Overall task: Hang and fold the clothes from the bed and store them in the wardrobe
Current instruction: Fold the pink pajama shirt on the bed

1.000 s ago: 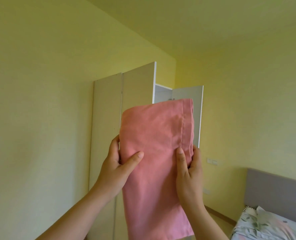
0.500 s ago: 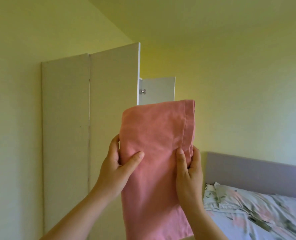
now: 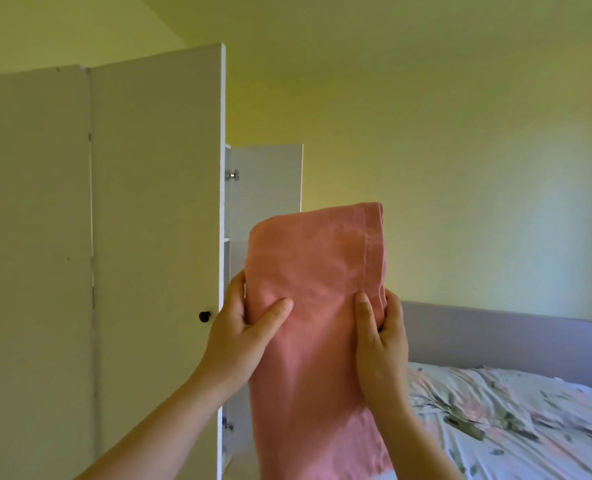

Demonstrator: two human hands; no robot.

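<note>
A folded pink garment (image 3: 317,271) is held upright in front of me, its lower part hanging down past the frame's bottom. My left hand (image 3: 244,327) grips its left edge, thumb across the front. My right hand (image 3: 379,337) pinches its right edge, thumb on the front and fingers behind. The white wardrobe (image 3: 121,220) stands at the left, one door (image 3: 156,202) swung out toward me. Behind the garment a second open door (image 3: 267,178) and a shelf edge show. The wardrobe's inside is mostly hidden.
The bed (image 3: 516,420) with a floral cover lies at the lower right, against a grey headboard (image 3: 502,337). Yellow walls rise behind. A dark knob (image 3: 204,316) sits on the near wardrobe door, close to my left hand.
The view has swung, so the wardrobe now fills the left side and more of the bed shows. Both hands keep the same hold on the pink garment.
</note>
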